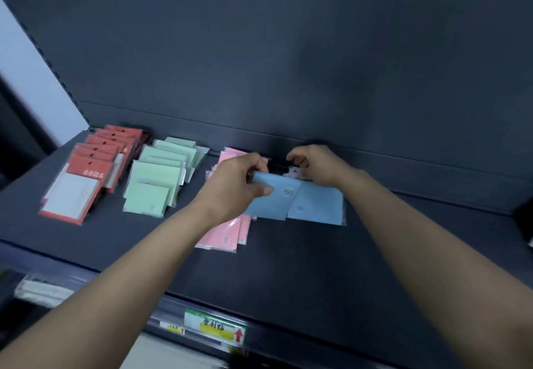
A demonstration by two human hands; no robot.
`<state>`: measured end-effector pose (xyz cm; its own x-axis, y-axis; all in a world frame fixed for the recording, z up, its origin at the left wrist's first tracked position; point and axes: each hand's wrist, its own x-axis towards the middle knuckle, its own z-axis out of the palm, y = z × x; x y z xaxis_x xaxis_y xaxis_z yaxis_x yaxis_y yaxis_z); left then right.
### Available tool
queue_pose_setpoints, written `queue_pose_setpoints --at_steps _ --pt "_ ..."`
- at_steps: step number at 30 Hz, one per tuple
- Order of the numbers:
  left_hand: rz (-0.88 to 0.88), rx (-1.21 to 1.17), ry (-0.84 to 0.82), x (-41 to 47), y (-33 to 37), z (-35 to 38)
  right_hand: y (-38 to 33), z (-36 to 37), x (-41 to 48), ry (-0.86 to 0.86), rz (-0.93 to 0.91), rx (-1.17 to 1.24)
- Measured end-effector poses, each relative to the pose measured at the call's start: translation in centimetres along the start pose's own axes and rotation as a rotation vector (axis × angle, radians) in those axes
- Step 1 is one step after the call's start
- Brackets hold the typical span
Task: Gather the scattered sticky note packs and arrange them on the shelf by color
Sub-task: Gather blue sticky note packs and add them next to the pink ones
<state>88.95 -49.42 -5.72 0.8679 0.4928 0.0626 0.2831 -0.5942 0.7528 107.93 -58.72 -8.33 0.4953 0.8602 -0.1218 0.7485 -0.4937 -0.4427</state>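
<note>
Working from the left, you have the fanned row of red card-backed sticky note packs (86, 172) and the overlapped row of pale green sticky note packs (155, 178). Both lie on the dark grey metal shelf (288, 267), apart from your arms. They look safe unless your left forearm swings out over them.

The row of pink sticky note packs (225, 233) is the likelier casualty. It lies right under your left wrist and is partly hidden by it, so a low wrist could drag the front pink pack toward the shelf's front edge.

Your left grip (233, 184) has thumb and fingers closed on the upper left corner of a light blue sticky note pack in clear wrap (274, 198). The pack is tilted, with its lower edge over the pink row's right side. Set down there, it would overlap pink and blur the colour groups. The glossy wrap, held by one corner only, could also slip free.

A second light blue pack (317, 207) lies flat just to the right, its left edge tucked under the held one. Sliding the held pack could skew it.

Your right grip (317, 167) curls down at the back onto a clear header flap. I cannot tell whether it pinches the flap or only rests there. If it only rests, nothing anchors that flat pack.
</note>
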Motion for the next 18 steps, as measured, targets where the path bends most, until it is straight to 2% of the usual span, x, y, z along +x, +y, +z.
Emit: queue_pose_setpoints --at_steps 4,11,18 --pt "-0.018 -0.023 -0.083 1.1 0.0 2.5 0.9 -1.6 -1.0 0.097 0.034 0.066" --pt "-0.006 0.028 -0.196 3.7 0.1 7.9 0.8 -6.0 -5.5 0.193 0.05 -0.034" --pt "0.127 0.435 -0.109 4.4 -0.8 8.9 -0.9 -6.8 -7.9 0.231 0.063 -0.133"
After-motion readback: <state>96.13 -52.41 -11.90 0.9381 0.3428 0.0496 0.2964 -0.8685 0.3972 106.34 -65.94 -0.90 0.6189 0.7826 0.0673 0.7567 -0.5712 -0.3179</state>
